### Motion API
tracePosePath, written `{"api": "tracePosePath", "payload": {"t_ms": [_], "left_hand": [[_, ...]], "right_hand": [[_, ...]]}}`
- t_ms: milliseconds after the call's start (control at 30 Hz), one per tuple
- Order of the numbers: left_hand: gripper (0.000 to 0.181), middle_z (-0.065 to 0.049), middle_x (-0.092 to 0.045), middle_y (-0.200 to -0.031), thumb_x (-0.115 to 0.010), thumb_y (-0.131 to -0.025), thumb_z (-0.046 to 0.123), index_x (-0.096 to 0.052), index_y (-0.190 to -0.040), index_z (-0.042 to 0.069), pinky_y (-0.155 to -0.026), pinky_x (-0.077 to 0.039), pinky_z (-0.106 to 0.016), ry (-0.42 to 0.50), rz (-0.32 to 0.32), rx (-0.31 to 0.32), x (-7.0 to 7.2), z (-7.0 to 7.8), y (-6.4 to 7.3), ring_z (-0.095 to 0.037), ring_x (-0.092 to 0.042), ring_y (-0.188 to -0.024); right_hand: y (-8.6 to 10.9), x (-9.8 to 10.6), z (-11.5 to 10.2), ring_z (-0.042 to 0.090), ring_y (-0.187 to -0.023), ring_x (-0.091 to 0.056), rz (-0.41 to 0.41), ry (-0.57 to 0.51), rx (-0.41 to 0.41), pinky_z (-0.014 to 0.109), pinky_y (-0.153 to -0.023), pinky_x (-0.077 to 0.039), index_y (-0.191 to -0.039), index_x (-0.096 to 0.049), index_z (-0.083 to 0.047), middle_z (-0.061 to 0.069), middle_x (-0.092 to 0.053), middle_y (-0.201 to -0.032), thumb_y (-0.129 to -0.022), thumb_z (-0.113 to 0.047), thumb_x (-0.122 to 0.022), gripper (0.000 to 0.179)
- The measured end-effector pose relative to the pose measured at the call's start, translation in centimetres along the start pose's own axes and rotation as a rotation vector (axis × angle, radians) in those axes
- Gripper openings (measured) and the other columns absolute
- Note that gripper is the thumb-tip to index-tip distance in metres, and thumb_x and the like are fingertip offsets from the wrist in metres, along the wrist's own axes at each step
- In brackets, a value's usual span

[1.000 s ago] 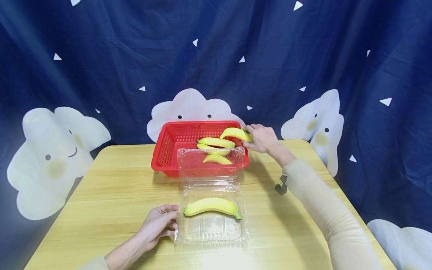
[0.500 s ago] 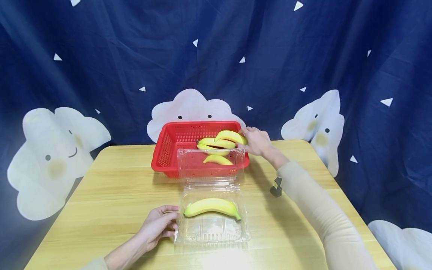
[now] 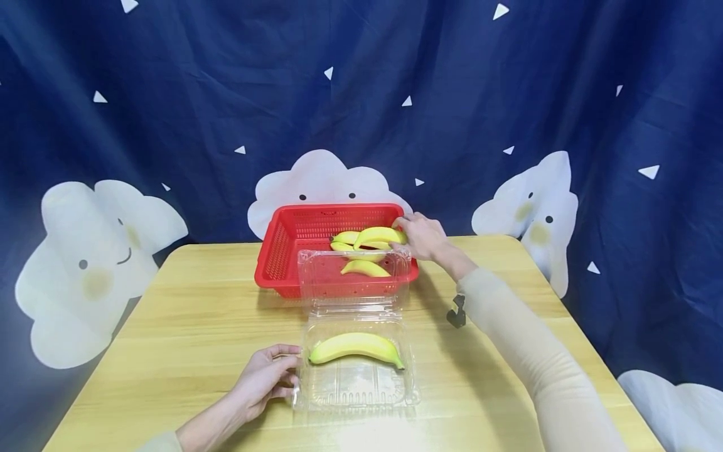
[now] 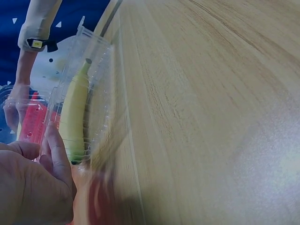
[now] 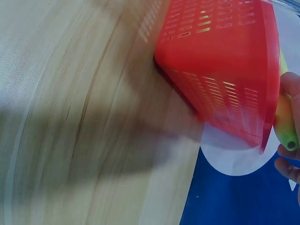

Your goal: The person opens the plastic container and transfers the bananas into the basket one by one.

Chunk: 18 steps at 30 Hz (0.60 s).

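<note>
My right hand [image 3: 425,237] grips one end of a yellow banana [image 3: 375,236] over the right side of the red basket [image 3: 274,251]. Other bananas [image 3: 364,269] lie in the basket, partly seen through a raised clear lid. In the right wrist view the held banana's green tip [image 5: 287,136] sticks out beside the fingers at the basket rim. My left hand [image 3: 264,380] holds the left edge of a clear plastic clamshell container [image 3: 361,389], which stands open with one banana [image 3: 356,347] across its base. The left wrist view shows thumb and fingers at its side.
Wooden table [image 3: 186,326] underneath everything. A dark blue curtain [image 3: 361,113] with white clouds hangs behind it. The raised container lid [image 3: 316,276] stands in front of the basket's front wall. A dark device hangs at the right wrist.
My right hand has moved left and slightly down with the banana, from the basket's right rim to over the other bananas. The left hand and the container have stayed put.
</note>
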<state>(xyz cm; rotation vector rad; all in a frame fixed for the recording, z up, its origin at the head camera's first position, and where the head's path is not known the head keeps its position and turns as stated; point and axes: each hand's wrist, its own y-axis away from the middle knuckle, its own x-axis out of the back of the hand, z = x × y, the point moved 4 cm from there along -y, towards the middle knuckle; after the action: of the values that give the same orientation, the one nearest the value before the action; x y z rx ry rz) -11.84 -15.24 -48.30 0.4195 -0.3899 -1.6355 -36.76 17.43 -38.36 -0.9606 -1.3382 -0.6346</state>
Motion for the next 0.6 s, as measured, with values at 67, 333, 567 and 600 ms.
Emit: {"api": "tracePosePath", "payload": {"t_ms": [67, 333, 567, 600], "left_hand": [[0.044, 0.001, -0.064, -0.087, -0.066, -0.096, 0.008, -0.052, -0.136, -0.007, -0.056, -0.061, -0.019, -0.001, -0.001, -0.004, 0.0, 0.0, -0.1, -0.006, -0.063, -0.062], [0.044, 0.001, -0.064, -0.085, -0.066, -0.096, 0.008, -0.053, -0.135, -0.007, -0.056, -0.061, -0.019, -0.002, 0.003, -0.008, -0.1, 0.0, 0.0, -0.006, -0.063, -0.062], [0.043, 0.001, -0.065, -0.085, -0.066, -0.096, 0.008, -0.054, -0.134, -0.006, -0.055, -0.060, -0.019, -0.010, 0.006, -0.006, -0.1, 0.0, 0.1, -0.006, -0.063, -0.062], [0.043, 0.001, -0.064, -0.085, -0.066, -0.096, 0.008, -0.054, -0.134, -0.006, -0.054, -0.060, -0.019, -0.009, 0.006, -0.006, 0.0, 0.0, 0.0, -0.006, -0.063, -0.062]], "right_hand": [[-0.1, 0.0, -0.2, 0.030, -0.115, -0.064, -0.010, 0.009, 0.016, 0.049, -0.081, -0.064, -0.127, -0.069, -0.017, 0.009, -0.071, -0.126, -0.094, -0.048, -0.069, 0.046], [-0.2, -0.5, -0.7, 0.032, -0.119, -0.060, -0.023, 0.022, 0.064, 0.049, -0.089, -0.064, -0.125, -0.071, -0.015, 0.010, -0.070, -0.125, -0.092, -0.049, -0.071, 0.047], [0.1, -1.1, -0.7, 0.032, -0.118, -0.059, -0.042, -0.012, 0.074, 0.047, -0.098, -0.061, -0.124, -0.073, -0.015, 0.010, -0.070, -0.122, -0.091, -0.047, -0.073, 0.047], [0.1, -1.1, -0.7, 0.031, -0.118, -0.059, -0.039, -0.012, 0.076, 0.047, -0.099, -0.061, -0.124, -0.073, -0.015, 0.009, -0.070, -0.121, -0.091, -0.047, -0.072, 0.046]]}}
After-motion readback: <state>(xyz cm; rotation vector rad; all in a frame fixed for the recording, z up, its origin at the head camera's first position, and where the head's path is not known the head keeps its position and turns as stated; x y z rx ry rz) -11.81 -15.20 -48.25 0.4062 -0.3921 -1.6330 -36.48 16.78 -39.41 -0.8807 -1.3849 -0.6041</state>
